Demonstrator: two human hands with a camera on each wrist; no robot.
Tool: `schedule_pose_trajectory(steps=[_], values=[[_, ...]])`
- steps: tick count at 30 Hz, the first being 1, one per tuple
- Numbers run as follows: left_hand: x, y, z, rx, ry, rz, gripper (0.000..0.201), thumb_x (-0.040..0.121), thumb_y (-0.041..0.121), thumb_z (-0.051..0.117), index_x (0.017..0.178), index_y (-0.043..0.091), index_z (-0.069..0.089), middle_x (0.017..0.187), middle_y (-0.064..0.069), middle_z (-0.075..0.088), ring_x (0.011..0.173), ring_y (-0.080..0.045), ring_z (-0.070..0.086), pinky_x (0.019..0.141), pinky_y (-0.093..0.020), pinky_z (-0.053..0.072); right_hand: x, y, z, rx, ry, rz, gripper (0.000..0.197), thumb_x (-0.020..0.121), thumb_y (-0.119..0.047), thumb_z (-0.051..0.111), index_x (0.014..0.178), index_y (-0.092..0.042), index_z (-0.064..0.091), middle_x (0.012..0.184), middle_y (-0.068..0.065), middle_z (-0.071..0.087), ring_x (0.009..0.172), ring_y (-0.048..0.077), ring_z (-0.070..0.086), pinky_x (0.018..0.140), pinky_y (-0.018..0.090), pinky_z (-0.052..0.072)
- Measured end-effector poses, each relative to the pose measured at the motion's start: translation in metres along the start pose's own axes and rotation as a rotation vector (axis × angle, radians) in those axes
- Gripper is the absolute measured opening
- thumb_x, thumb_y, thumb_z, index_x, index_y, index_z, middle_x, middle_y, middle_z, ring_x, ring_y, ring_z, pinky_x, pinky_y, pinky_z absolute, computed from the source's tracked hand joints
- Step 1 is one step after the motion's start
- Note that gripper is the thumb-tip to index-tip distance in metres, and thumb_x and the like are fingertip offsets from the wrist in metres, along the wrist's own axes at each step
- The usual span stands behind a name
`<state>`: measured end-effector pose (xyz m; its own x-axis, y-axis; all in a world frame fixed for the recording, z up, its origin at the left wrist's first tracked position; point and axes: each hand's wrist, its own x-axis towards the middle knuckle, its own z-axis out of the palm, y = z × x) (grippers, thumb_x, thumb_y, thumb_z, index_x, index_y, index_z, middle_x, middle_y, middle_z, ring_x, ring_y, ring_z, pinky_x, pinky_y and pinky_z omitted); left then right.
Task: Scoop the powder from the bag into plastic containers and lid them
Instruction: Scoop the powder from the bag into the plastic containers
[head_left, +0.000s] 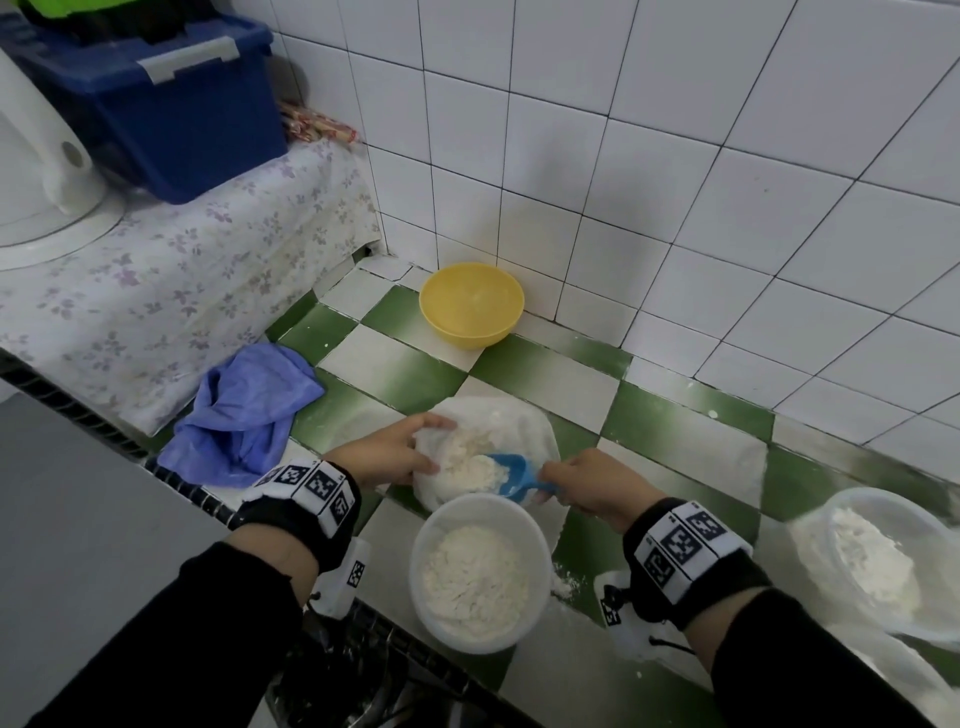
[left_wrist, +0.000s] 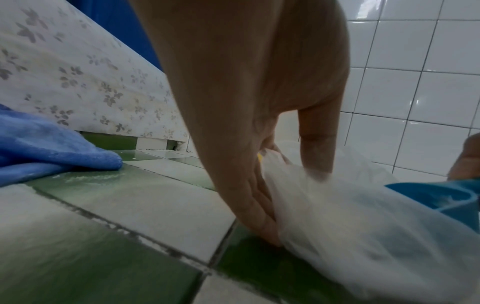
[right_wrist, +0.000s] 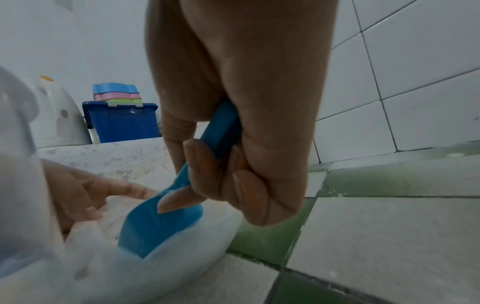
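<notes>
Green-and-white checkered tiles form the tabletop (head_left: 540, 384), which meets a white tiled wall (head_left: 675, 156) at the back. At its near middle lies a thin white plastic bag (head_left: 524, 421), its mouth open upward and powder (head_left: 467, 457) heaped inside.

A blue plastic scoop (head_left: 511, 475) sits in that mouth with its bowl in the powder. Its long axis runs from the bowl on the left to the handle on the right, straight into the right hand (head_left: 587, 488). That hand's fingers (right_wrist: 249, 191) are clenched around the handle, with one fingertip reaching the back of the bowl. The left hand (head_left: 395, 452) pinches the bag's left rim, thumb inside and fingers (left_wrist: 257, 203) outside, holding the mouth open.

Just in front of the bag, nearest the person, stands a round translucent plastic container (head_left: 480, 571), lidless and well filled with powder. So the loaded scoop only has to travel a short way toward the person, and the right hand is the nearer one.

Further right, a second container (head_left: 883, 561) of powder is blurred and cut off by the frame edge; whether it has a lid cannot be told. No loose lid is clearly visible. How much powder the scoop holds is hidden by the bag.

Beyond these sit a yellow bowl (head_left: 471, 304) by the wall and a crumpled blue cloth (head_left: 244, 410) to the left.
</notes>
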<state>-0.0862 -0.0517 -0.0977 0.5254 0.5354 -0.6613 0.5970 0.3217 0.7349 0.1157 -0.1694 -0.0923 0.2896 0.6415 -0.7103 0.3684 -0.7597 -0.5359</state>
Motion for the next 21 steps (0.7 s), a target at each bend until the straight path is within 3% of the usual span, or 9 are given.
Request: schedule_pose_trajectory(steps=[3, 8, 15, 17, 21], values=[[-0.006, 0.003, 0.003, 0.037, -0.064, -0.001, 0.057, 0.09, -0.012, 0.05, 0.133, 0.026, 0.042, 0.103, -0.005, 0.056, 0.084, -0.013, 0.057, 0.058, -0.014, 0.052, -0.001, -0.001, 0.001, 0.023, -0.001, -0.009, 0.032, 0.089, -0.03, 0.05, 0.094, -0.004, 0.068, 0.069, 0.001, 0.05, 0.062, 0.011, 0.042, 0.058, 0.021, 0.035], [-0.011, 0.007, 0.01, -0.034, -0.146, 0.017, 0.059, 0.089, -0.017, 0.046, 0.13, 0.025, 0.04, 0.112, -0.008, 0.055, 0.086, -0.015, 0.061, 0.053, -0.02, 0.053, -0.003, -0.003, 0.006, 0.03, 0.019, -0.045, 0.032, 0.09, -0.03, 0.051, 0.088, -0.006, 0.072, 0.068, -0.001, 0.053, 0.063, 0.01, 0.044, 0.057, 0.021, 0.034], [-0.018, -0.008, 0.001, -0.035, -0.076, 0.07, 0.058, 0.086, -0.005, 0.062, 0.132, 0.027, 0.046, 0.102, -0.008, 0.054, 0.084, -0.017, 0.06, 0.067, -0.025, 0.056, -0.008, 0.009, -0.012, 0.109, -0.029, -0.042, 0.035, 0.091, -0.03, 0.05, 0.092, -0.001, 0.071, 0.065, 0.0, 0.054, 0.056, 0.01, 0.038, 0.055, 0.021, 0.035], [-0.017, -0.013, 0.002, -0.034, -0.07, 0.071, 0.06, 0.087, -0.006, 0.062, 0.132, 0.03, 0.044, 0.103, -0.009, 0.053, 0.084, -0.019, 0.06, 0.069, -0.027, 0.057, -0.012, 0.008, -0.019, 0.125, -0.033, -0.055, 0.032, 0.092, -0.028, 0.05, 0.087, -0.004, 0.071, 0.064, -0.002, 0.059, 0.056, 0.01, 0.037, 0.053, 0.019, 0.034], [-0.012, -0.019, 0.001, -0.049, -0.032, 0.097, 0.055, 0.089, -0.008, 0.056, 0.124, 0.034, 0.046, 0.109, -0.018, 0.057, 0.092, -0.029, 0.057, 0.077, -0.04, 0.053, -0.018, 0.0, -0.033, 0.095, 0.03, -0.115, 0.03, 0.09, -0.025, 0.053, 0.079, -0.005, 0.071, 0.061, 0.0, 0.048, 0.058, 0.012, 0.033, 0.052, 0.021, 0.03]])
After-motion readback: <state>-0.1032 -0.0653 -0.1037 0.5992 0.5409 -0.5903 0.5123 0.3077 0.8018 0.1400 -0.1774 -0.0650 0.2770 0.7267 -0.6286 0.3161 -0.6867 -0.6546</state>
